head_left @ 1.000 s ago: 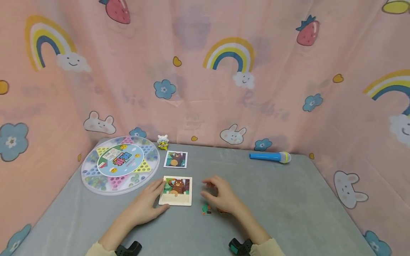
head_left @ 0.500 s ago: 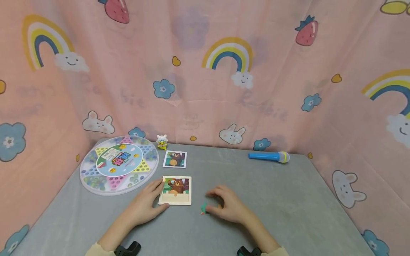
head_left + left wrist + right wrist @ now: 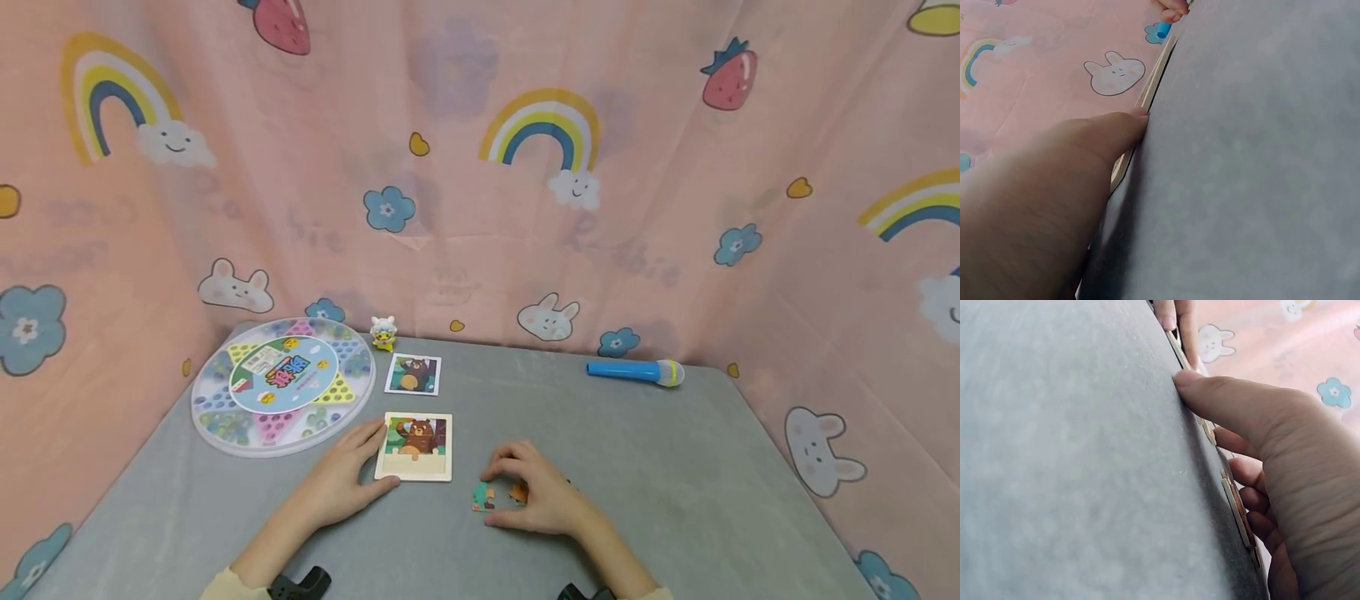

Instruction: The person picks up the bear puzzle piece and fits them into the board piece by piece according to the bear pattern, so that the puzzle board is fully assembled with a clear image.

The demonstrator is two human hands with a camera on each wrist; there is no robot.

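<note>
A square wooden jigsaw board [image 3: 414, 470] shows a bear picture along its upper part and bare wood below. My left hand [image 3: 347, 477] rests against its left side, thumb at the lower edge; in the left wrist view the thumb [image 3: 1125, 128] touches the board's rim. To the right, my right hand [image 3: 538, 492] lies over loose jigsaw pieces with thumb and forefinger spread apart. A green piece [image 3: 483, 497] lies between those fingertips, and an orange-brown piece [image 3: 517, 492] is partly hidden under the palm. In the right wrist view, a piece [image 3: 1235, 512] lies near the curved fingers.
A bear picture card [image 3: 412, 375] lies behind the board. At the left is a round Chinese checkers set [image 3: 358, 354], with a small figurine [image 3: 383, 333] beside it. A blue toy microphone [image 3: 626, 372] lies at the back right of the grey table [image 3: 675, 500].
My right hand has drawn back toward me from beside the board, and its thumb has shifted off the green piece, which shows more fully. The left hand stays at the board.
</note>
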